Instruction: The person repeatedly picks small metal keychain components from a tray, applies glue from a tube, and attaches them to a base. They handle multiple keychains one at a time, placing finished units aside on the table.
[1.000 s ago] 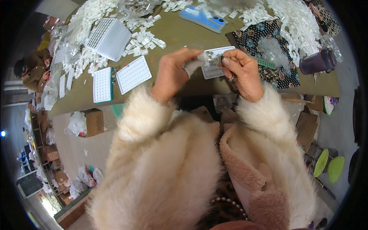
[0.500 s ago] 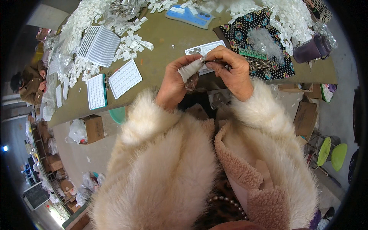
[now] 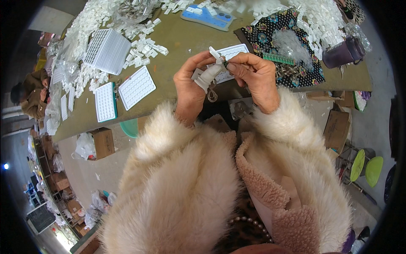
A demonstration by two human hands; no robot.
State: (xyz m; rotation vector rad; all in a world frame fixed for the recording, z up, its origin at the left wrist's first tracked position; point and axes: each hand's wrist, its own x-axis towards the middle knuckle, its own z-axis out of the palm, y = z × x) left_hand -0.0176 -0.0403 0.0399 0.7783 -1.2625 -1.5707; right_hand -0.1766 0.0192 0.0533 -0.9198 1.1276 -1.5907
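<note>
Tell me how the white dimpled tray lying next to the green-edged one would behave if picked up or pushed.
The white dimpled tray looks thin and moulded, so probably light and somewhat flexible. Lying flat on the table, it would likely slide rather than tip. Its cells look empty, so little should spill.

Both hands are now drawn closer together than a second ago, lifted off the olive table (image 3: 177, 40) toward the person's chest. The left hand (image 3: 192, 86), earlier spread flat over a white tray (image 3: 230, 57), now curls with its white-wrapped thumb raised, pinching a small white plastic piece (image 3: 215, 53). The right hand (image 3: 256, 78) has left the tray's edge and its fingertips meet the left's at that piece.
</note>
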